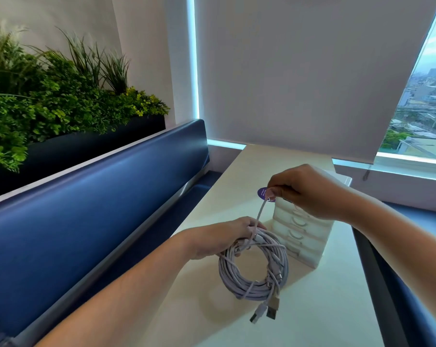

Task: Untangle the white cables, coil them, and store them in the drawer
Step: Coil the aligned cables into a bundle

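cable coil upright, plugs downward

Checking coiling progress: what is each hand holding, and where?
The left hand grips the white cable coil at its top; right hand pinches a loose strand near its purple tag.

The left hand and right hand are bare. The left forearm and right forearm are slim, smooth and uncovered to the picture's edge. One rounded fingernail shows on the right hand
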`<state>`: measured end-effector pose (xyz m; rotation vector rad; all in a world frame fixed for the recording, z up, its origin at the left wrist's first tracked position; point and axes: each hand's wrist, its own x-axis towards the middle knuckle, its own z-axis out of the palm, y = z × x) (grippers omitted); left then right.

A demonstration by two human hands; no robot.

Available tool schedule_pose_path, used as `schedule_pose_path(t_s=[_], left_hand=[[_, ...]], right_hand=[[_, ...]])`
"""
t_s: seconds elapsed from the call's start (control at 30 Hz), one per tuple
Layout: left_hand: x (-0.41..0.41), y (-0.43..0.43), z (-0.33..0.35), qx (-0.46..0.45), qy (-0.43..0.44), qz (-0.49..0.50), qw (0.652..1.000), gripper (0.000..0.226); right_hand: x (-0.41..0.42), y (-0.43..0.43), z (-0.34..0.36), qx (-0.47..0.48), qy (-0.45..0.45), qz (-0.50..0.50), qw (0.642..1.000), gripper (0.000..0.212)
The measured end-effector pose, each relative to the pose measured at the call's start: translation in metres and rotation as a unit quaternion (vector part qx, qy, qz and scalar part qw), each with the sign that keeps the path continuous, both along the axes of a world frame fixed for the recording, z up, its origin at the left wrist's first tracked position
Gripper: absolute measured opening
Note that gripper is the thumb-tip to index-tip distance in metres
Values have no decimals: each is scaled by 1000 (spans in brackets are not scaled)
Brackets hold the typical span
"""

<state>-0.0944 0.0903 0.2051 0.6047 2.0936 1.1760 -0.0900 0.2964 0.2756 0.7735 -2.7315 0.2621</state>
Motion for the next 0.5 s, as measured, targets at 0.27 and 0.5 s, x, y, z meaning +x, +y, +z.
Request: schedule_pose_path(t_s=[0.27, 0.5], left_hand=[[6, -2, 12, 57, 87, 4, 995, 30], [1, -5, 28, 181, 78, 76, 978, 28]], right_hand=[[-20, 17, -6, -37, -48, -10, 998, 25], [-7, 15, -45, -212, -74, 25, 974, 26]])
